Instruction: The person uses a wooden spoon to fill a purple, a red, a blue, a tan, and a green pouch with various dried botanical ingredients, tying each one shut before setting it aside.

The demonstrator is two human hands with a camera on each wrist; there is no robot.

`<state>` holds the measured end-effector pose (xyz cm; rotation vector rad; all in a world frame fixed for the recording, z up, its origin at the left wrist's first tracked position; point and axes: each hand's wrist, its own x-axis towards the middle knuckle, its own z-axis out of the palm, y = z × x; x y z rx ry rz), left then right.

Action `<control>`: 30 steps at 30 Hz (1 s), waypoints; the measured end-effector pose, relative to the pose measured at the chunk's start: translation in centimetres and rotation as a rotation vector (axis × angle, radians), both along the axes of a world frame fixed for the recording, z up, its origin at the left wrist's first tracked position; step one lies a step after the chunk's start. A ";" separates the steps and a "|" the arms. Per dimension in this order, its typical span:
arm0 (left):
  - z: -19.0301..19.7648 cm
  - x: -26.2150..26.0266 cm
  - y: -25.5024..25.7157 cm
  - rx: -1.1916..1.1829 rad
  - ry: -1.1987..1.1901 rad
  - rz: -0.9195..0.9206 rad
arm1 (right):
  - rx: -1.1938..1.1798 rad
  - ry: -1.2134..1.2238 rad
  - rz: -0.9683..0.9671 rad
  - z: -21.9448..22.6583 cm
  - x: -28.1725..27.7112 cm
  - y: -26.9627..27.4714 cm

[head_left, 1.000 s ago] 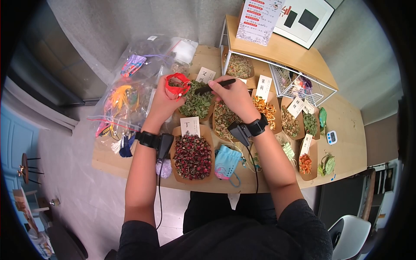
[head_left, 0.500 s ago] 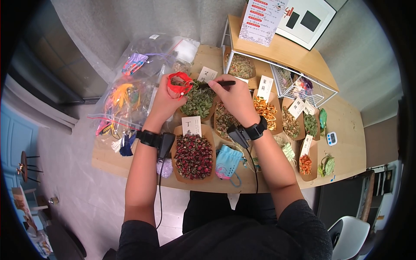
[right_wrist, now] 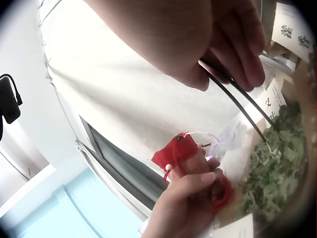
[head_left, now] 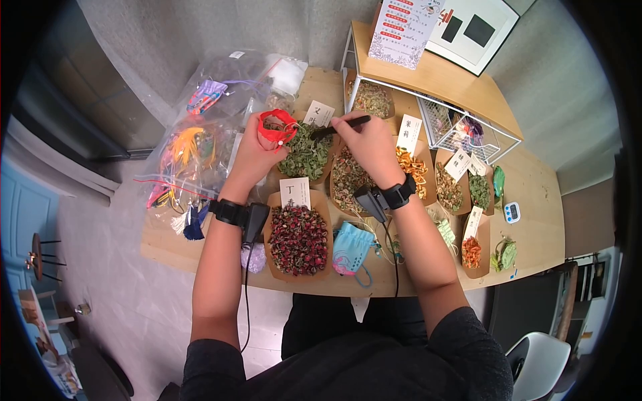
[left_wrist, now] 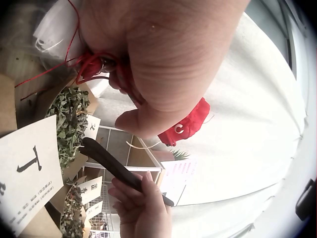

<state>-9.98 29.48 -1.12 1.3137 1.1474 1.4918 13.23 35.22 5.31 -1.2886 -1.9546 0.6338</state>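
Note:
My left hand (head_left: 251, 159) grips a red drawstring pouch (right_wrist: 176, 152), its mouth spread open and facing up in the head view. A white bead hangs at the pouch's side. In my right hand (head_left: 370, 148) is a pair of black tweezers (left_wrist: 116, 164), pinched between thumb and fingers. Their tips are down at the dried green leaves (right_wrist: 277, 186), with the two prongs a little apart in the right wrist view. A brown paper tray holds these leaves, and a white name card (head_left: 319, 114) stands at its back.
A tray of dried rosebuds (head_left: 299, 240) and a blue pouch (head_left: 353, 248) are near the front edge. Further trays of dried herbs, one with orange-yellow pieces (head_left: 411, 167), stand to the right. Clear plastic bags (head_left: 227, 127) lie left; a wooden shelf (head_left: 435, 60) stands behind.
The tweezers went from the leaves up towards the pouch mouth, then back right to the leaves. My left hand has kept the red pouch in nearly the same place.

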 end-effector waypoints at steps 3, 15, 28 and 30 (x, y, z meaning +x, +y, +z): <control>-0.2 -0.1 0.1 0.000 0.022 0.005 | 0.005 -0.036 -0.068 -0.3 0.4 0.6; -0.2 -0.1 0.1 0.005 0.059 0.019 | -0.265 0.157 0.093 -0.9 -0.4 0.3; -0.4 -0.2 0.2 -0.001 0.017 -0.004 | -0.064 0.042 0.213 -1.8 -0.7 -0.4; -0.5 -0.2 0.2 0.001 0.026 0.000 | -0.054 0.061 0.229 -2.5 -0.6 0.0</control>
